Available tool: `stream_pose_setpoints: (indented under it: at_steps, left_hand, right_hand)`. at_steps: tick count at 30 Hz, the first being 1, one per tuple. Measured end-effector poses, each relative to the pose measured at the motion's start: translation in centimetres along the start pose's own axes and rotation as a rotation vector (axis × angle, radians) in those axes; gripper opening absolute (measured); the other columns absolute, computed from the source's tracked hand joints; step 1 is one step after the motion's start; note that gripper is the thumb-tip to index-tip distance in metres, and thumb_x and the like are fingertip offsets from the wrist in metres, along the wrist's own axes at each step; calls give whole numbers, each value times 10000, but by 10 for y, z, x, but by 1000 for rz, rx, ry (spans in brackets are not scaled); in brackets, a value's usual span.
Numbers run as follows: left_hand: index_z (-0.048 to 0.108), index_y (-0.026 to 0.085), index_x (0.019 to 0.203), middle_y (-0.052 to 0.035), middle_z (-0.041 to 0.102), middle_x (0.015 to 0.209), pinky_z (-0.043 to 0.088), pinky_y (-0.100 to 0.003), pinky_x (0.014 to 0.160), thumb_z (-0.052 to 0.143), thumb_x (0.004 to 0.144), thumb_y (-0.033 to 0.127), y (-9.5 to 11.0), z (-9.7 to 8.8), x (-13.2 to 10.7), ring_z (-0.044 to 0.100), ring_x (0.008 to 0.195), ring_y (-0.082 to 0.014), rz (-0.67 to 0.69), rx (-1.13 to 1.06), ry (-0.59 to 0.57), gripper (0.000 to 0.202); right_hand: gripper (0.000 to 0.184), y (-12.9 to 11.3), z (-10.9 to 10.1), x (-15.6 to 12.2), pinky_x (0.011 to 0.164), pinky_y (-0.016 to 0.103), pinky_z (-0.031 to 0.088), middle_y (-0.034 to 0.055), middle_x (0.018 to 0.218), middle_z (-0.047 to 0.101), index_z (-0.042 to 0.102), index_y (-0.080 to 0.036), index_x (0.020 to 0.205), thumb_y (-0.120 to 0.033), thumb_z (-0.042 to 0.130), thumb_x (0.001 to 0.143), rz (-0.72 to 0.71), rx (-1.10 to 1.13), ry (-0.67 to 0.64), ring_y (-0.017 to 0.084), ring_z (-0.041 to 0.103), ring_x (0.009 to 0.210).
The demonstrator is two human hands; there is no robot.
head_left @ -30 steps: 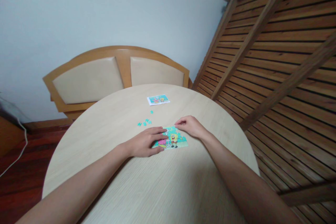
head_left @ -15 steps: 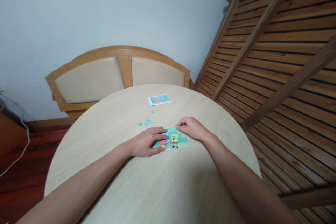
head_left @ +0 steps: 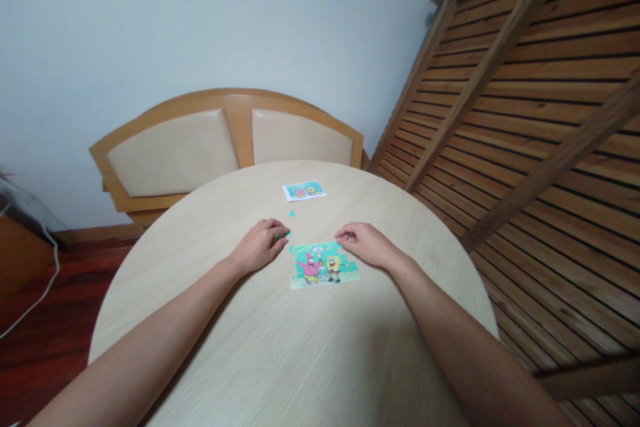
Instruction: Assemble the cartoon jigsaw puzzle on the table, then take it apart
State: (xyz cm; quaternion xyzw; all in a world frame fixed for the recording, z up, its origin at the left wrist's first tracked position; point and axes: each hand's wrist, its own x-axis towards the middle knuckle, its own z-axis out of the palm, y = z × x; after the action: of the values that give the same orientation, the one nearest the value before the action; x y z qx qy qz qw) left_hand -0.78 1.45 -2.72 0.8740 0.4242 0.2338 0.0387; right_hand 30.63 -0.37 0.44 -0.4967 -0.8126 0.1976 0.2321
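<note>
A mostly assembled jigsaw puzzle (head_left: 315, 271) lies flat on the table, showing pink and yellow cartoon figures against teal. My right hand (head_left: 364, 241) is at its upper right corner, thumb and forefinger pinched on a teal puzzle piece at the edge, though the piece is mostly covered by the fingertips. To the left of the puzzle, my left hand (head_left: 261, 244) rests with fingers stretched over loose teal puzzle pieces (head_left: 287, 234), most of them hidden beneath it. A single loose piece (head_left: 292, 213) lies farther back.
Behind the loose piece lies a picture card (head_left: 305, 191) with the same cartoon scene. Everything rests on a round pale wooden table (head_left: 320, 360). A padded wooden headboard (head_left: 175, 153) stands beyond it, and a slatted wooden frame (head_left: 525, 113) leans at the right.
My left hand has lifted off the puzzle and moved left and away from me, onto the loose pieces, uncovering the pink figure. My right hand has stayed at the corner.
</note>
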Motion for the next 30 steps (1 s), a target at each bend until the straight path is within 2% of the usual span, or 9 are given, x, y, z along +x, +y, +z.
stream_pose_setpoints:
  at_steps: [10,18,24,30]
  left_hand:
    - [662,188,976,-103,667,1109,483,-448,971,552,938,254,4,2,1,601,1051,-260,7,-77,11,134]
    - [632,190,969,-88,679,1013,456,-449,965,543,934,255,2,4,2,596,1000,-260,24,-126,-10,116]
    - [630,192,974,-97,663,1052,450,-447,973,541,931,252,1,5,1,579,1046,-268,24,-113,-6,116]
    - [611,195,972,-82,670,1013,439,-466,992,533,931,254,1,3,1,597,998,-251,50,-134,-13,106]
  right_hand:
    - [203,5,-1,1,720,278,465,83,953,777,775,-157,975,-258,623,887,15,-4,13,195,678,808]
    - [221,10,-2,1,729,283,475,81,962,779,775,-169,970,-286,600,902,11,-21,42,199,686,828]
    - [215,11,-2,0,731,280,467,73,953,779,774,-178,959,-285,594,908,35,-47,63,196,687,832]
    - [220,8,-1,1,734,275,468,74,952,778,773,-179,956,-284,585,911,40,-53,56,196,690,846]
